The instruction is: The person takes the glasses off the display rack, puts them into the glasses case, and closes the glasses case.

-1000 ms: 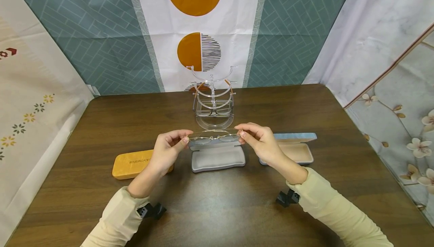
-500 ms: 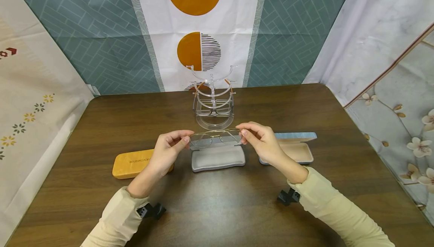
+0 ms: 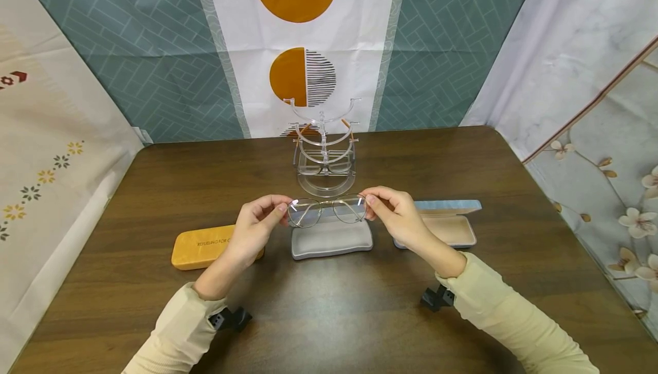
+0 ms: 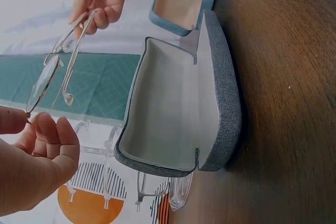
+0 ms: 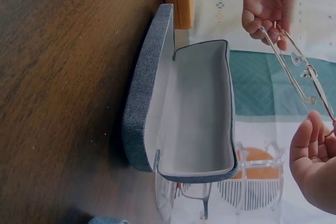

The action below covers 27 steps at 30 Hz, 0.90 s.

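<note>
Starting with the head view, we see the left hand (image 3: 255, 225) and the right hand (image 3: 396, 217) each pinching one end of a thin-rimmed pair of glasses (image 3: 336, 207) between thumb and fingers, so the glasses hang level between them. From here the lenses overlap the raised lid of an open grey case (image 3: 332, 241) on the brown table (image 3: 329, 311). A closed yellow case (image 3: 203, 247) lies by our left wrist, partly hidden by it, and a blue case (image 3: 452, 230) stands open beyond the right wrist. Farther back we have a clear display stand (image 3: 323, 134) with another pair of spectacles (image 3: 339, 167) on it. Through the left wrist camera (turned sideways, so the table runs down one edge) we find the glasses held apart from the grey case, a slim temple arm (image 4: 77, 56) with a clear tip lying close alongside the lenses. By the right wrist camera, likewise sideways, both our hands grip the frame's ends, and the pale lining of the grey case shows bare.
</note>
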Tool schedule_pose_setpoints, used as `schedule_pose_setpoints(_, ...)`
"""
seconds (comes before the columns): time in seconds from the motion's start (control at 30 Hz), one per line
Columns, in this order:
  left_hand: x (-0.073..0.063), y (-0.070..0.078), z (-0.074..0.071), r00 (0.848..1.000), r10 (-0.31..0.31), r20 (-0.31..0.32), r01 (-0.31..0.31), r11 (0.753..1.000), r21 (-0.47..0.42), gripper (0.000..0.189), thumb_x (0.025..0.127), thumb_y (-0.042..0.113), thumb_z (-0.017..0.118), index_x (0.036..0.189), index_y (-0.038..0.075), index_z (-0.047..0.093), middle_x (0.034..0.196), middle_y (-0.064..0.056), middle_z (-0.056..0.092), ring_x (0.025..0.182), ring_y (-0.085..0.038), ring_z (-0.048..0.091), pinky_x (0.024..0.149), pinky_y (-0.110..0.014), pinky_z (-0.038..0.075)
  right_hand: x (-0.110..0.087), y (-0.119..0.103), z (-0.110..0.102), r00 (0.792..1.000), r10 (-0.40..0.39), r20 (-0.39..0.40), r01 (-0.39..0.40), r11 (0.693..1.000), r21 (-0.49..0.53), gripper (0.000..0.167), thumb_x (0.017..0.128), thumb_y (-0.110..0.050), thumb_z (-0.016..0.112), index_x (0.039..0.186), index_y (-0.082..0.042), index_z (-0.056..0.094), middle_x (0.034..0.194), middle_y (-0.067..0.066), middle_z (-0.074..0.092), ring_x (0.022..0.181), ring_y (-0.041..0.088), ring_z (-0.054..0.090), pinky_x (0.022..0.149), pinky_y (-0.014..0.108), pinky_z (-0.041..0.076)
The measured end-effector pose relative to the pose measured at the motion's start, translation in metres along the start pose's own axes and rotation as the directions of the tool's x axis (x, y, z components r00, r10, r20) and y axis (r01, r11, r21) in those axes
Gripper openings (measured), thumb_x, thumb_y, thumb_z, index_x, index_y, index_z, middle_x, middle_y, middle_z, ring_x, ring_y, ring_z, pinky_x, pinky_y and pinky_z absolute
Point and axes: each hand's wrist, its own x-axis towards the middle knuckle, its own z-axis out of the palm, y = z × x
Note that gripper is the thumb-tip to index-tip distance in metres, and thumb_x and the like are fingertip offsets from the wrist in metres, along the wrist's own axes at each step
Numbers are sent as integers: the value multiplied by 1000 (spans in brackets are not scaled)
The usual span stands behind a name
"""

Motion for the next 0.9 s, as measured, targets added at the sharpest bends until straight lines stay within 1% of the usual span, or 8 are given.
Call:
schedule_pose_setpoints(0.07, 0, 0, 0, 1000, 8, 2, -8, 1000, -7, 15, 90, -4, 51, 95, -17, 57, 78, -13, 58, 65, -13, 55, 66, -23, 50, 0, 1, 0, 1000, 7, 3, -7, 1000, 5, 18, 92, 5, 46, 101, 14, 59, 75, 22, 55, 65, 11, 56, 62, 23, 50)
schedule_pose_setpoints(0.23, -1, 0, 1, 999, 33, 15, -33, 999, 8, 15, 89, -4, 51, 92, -18, 55, 76, -14, 57, 66, -14, 55, 66, -23, 50, 0, 3, -1, 1000, 18, 4, -18, 1000, -6, 18, 92, 4, 46, 100, 14, 59, 73, 18, 56, 64, 11, 56, 61, 23, 50)
schedule_pose_setpoints(0.33, -3, -1, 0, 997, 76, 33, -77, 996, 45, 12, 87, -5, 54, 91, -15, 57, 75, -11, 56, 66, -14, 55, 65, -21, 49, -1, 5, -2, 1000, 22, 1, -22, 1000, -15, 19, 92, 3, 46, 100, 15, 59, 73, 20, 56, 64, 11, 56, 61, 23, 50)
schedule_pose_setpoints(0.4, -4, -2, 0, 991, 123, 56, -126, 990, 66, 10, 84, -7, 57, 92, -14, 58, 75, -9, 55, 67, -13, 54, 64, -20, 48, -1, 6, -2, 1000, 23, -3, -23, 1000, -19, 19, 92, 3, 46, 100, 15, 59, 75, 20, 56, 64, 11, 56, 62, 23, 51)
schedule_pose_setpoints(0.5, -5, -4, 0, 975, 199, 94, -208, 974, 90, 16, 79, -10, 62, 94, -12, 58, 76, -5, 54, 69, -11, 52, 64, -19, 46, -2, 6, -3, 999, 30, -13, -31, 999, -20, 19, 92, 3, 46, 99, 15, 59, 75, 18, 56, 63, 11, 57, 61, 23, 51)
schedule_pose_setpoints(0.6, -6, -6, 0, 959, 256, 124, -269, 957, 109, 27, 73, -13, 66, 99, -11, 58, 77, -8, 53, 70, -12, 52, 64, -20, 47, -3, 7, -4, 999, 40, -16, -40, 999, -21, 19, 93, 2, 46, 98, 14, 60, 75, 15, 56, 63, 12, 57, 61, 23, 51)
schedule_pose_setpoints(0.77, -8, -5, 1, 940, 304, 155, -333, 917, 221, 45, 64, -12, 75, 105, -9, 57, 79, -14, 56, 73, -22, 54, 64, -28, 49, -3, 8, -4, 999, 50, -14, -50, 998, -25, 19, 93, 2, 46, 96, 14, 61, 74, 14, 56, 62, 12, 56, 60, 24, 51)
schedule_pose_setpoints(0.9, -12, 8, 4, 930, 319, 181, -359, 893, 273, 55, 61, -12, 77, 111, -10, 54, 80, -16, 57, 75, -23, 53, 65, -29, 49, -4, 9, -4, 998, 65, -10, -65, 998, -16, 20, 93, 2, 45, 95, 14, 61, 74, 22, 55, 62, 13, 57, 60, 24, 51)
